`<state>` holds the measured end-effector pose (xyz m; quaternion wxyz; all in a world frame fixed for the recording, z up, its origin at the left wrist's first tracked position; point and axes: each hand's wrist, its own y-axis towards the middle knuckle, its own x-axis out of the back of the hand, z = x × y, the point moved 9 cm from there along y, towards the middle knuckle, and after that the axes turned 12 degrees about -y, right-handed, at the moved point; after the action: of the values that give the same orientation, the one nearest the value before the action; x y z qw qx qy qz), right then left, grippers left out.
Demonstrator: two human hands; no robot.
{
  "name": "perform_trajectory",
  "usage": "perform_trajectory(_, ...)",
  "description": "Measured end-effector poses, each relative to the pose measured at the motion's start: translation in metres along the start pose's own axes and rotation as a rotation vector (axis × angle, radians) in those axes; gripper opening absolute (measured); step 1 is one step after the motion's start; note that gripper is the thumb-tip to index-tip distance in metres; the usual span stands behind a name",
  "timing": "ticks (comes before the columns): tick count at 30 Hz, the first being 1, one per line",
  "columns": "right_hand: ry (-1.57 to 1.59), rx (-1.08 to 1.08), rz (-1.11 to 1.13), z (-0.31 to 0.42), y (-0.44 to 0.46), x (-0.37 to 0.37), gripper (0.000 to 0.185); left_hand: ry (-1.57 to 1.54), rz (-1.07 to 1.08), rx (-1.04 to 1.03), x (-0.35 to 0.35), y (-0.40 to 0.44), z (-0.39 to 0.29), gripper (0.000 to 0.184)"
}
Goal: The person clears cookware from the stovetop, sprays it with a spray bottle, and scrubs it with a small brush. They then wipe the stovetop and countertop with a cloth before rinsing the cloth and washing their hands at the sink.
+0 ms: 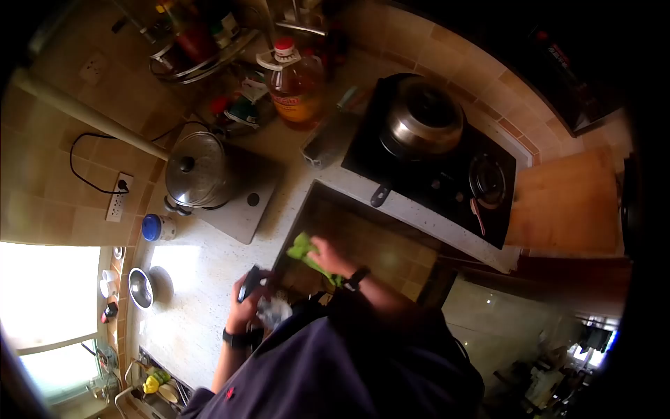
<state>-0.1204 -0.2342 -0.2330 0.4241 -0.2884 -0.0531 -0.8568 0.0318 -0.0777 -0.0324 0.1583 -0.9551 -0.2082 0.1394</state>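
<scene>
My left hand, with a dark band at its wrist, is closed round a dark object with a grey edge, too blurred to name. Just beside it is something clear and crinkled like plastic; whether the hand grips it too is unclear. My right hand wears a dark watch and holds a green leafy vegetable, whose stalk runs down beneath the hand. This hand is over the floor, past the counter's edge.
On the counter are a lidded steel pot, a blue-lidded jar and a metal bowl. An oil bottle stands farther back. Right of it, a covered pan rests on the black stove, beside a wooden board.
</scene>
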Motion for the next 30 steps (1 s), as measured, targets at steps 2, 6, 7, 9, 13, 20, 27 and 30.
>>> perform_trajectory(2, 0.026, -0.260, 0.017, 0.042, -0.027, 0.062, 0.053, 0.026, -0.020, 0.041, -0.017, -0.003, -0.037, 0.029)
perform_trajectory(6, -0.019, -0.547, -0.254, -0.097, -0.053, 0.240, 0.050, 0.080, 0.069, -0.094, -0.118, 0.096, -0.010, 0.026)
perform_trajectory(7, -0.063, -0.570, -0.394, -0.106, -0.062, 0.267, 0.052, 0.160, 0.123, -0.156, -0.121, 0.103, -0.008, 0.027)
perform_trajectory(9, -0.186, -0.672, -0.647, -0.098, -0.086, 0.326, 0.058, 0.331, 0.069, -0.301, -0.118, 0.125, 0.027, 0.031)
perform_trajectory(13, -0.365, -0.371, -0.926, -0.093, -0.096, 0.371, 0.066, 0.393, 0.090, -0.420, -0.173, 0.144, -0.014, 0.036)
perform_trajectory(20, -0.070, 0.191, -0.386, 0.132, -0.067, 0.305, 0.057, 0.067, 0.341, -0.341, -0.248, 0.138, -0.121, 0.056)
perform_trajectory(27, 0.403, -0.016, -0.373, 0.091, -0.032, 0.290, 0.051, 0.242, 0.461, -0.708, -0.258, 0.175, -0.149, 0.085)
perform_trajectory(30, 0.300, 0.046, -0.456, 0.083, -0.046, 0.312, 0.055, 0.291, 0.159, -0.467, -0.166, 0.240, -0.051, 0.092)
